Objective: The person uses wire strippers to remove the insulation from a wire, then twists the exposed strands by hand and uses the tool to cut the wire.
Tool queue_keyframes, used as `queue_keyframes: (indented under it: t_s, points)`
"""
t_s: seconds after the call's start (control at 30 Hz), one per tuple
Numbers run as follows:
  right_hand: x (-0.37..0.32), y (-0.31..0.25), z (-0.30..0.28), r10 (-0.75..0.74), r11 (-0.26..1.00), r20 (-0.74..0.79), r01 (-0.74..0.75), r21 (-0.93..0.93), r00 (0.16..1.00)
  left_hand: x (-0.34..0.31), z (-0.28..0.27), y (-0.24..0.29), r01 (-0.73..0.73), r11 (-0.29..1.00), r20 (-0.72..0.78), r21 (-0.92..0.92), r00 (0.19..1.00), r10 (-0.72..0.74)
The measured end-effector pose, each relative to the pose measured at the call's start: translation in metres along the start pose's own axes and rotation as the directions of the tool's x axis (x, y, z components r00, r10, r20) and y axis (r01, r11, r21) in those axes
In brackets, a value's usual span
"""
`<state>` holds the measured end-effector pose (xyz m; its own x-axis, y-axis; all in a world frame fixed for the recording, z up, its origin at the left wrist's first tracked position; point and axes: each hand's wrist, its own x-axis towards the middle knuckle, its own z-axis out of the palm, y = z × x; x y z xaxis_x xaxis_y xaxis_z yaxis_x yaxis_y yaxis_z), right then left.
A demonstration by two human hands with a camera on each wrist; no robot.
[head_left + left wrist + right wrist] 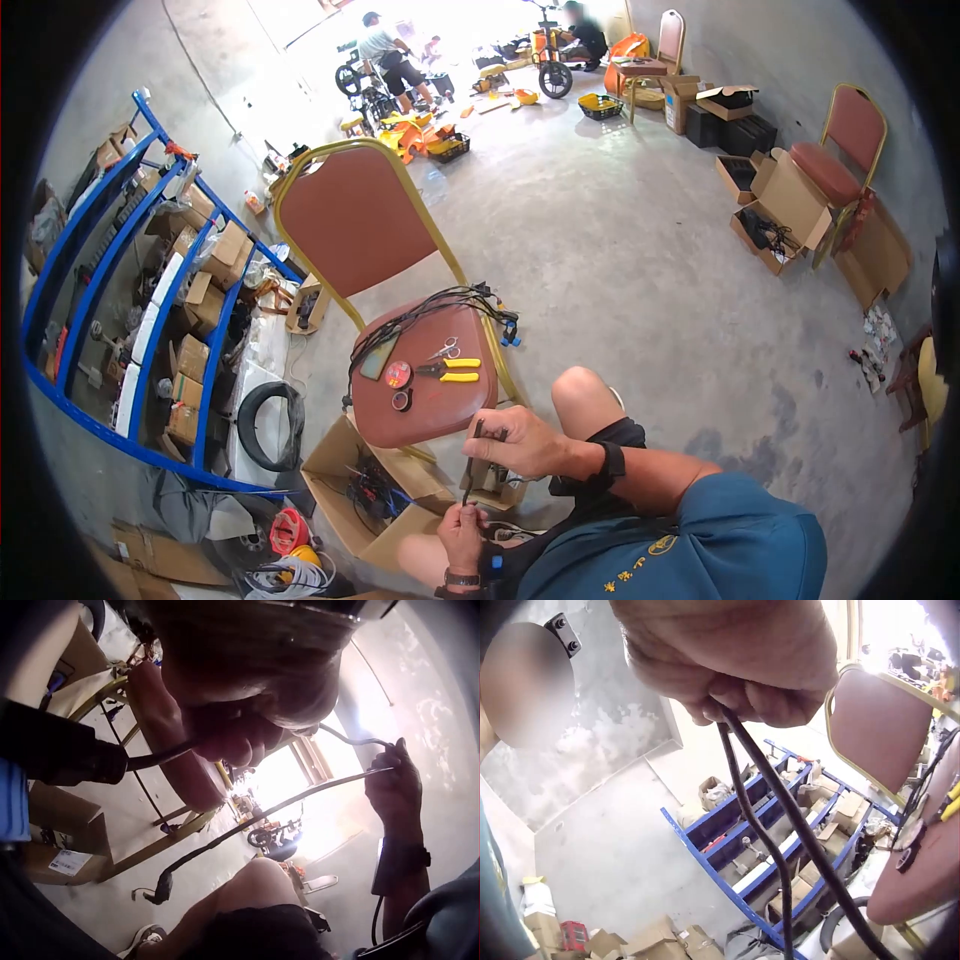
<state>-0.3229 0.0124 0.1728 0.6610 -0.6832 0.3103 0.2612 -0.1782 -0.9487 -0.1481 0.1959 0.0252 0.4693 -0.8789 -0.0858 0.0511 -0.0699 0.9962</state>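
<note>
My right hand [522,442] grips a black cable [802,825] in curled fingers; two strands of it run down from the fist in the right wrist view. Lower down, near my lap, the left hand [462,540] holds the cable too, its fingers curled in the left wrist view. One length ends in a dark connector [161,889] hanging loose. In front, the brown chair seat [440,415] bears a bundle of black cables [425,318], yellow-handled wire strippers [455,371], scissors [446,348], a red-labelled roll [398,375], a black tape roll [402,400] and a phone [377,361].
An open cardboard box [335,465] with wires stands below the chair. Blue shelving [75,415] full of boxes is at left, beside a black tyre [245,430]. Boxes and a second chair [857,130] line the right wall. Two people are among bike parts at the back.
</note>
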Motion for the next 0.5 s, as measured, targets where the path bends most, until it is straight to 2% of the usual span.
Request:
queue_keyframes:
  t_s: [0.03, 0.13, 0.2, 0.23, 0.33, 0.5]
  points:
    - [0.001, -0.001, 0.0, -0.009, 1.0, 0.018, 0.01, -0.019, 1.0, 0.001, 0.002, 0.003, -0.028, 0.999, 0.061, -0.038, 0.998, 0.03]
    - [0.002, 0.003, 0.006, -0.05, 0.996, 0.089, 0.056, -0.066, 0.995, -0.002, 0.009, 0.026, -0.057, 0.993, 0.12, 0.105, 0.992, 0.044]
    - [-0.001, 0.023, 0.017, -0.107, 0.989, 0.155, 0.121, -0.088, 0.982, -0.004, 0.018, 0.049, -0.064, 0.996, 0.151, 0.057, 0.987, 0.055]
    - [-0.005, 0.024, 0.023, -0.007, 1.0, 0.195, 0.006, 0.006, 0.981, -0.005, 0.022, 0.058, -0.066, 0.997, 0.165, 0.033, 0.984, 0.06]
    - [-0.008, 0.031, 0.03, -0.01, 0.998, 0.239, 0.025, -0.063, 0.971, -0.008, 0.026, 0.068, -0.033, 0.999, 0.163, -0.027, 0.986, 0.037]
    - [-0.011, 0.022, 0.025, 0.11, 0.992, 0.281, -0.09, -0.085, 0.953, -0.011, 0.035, 0.079, -0.035, 0.998, 0.19, -0.052, 0.981, 0.045]
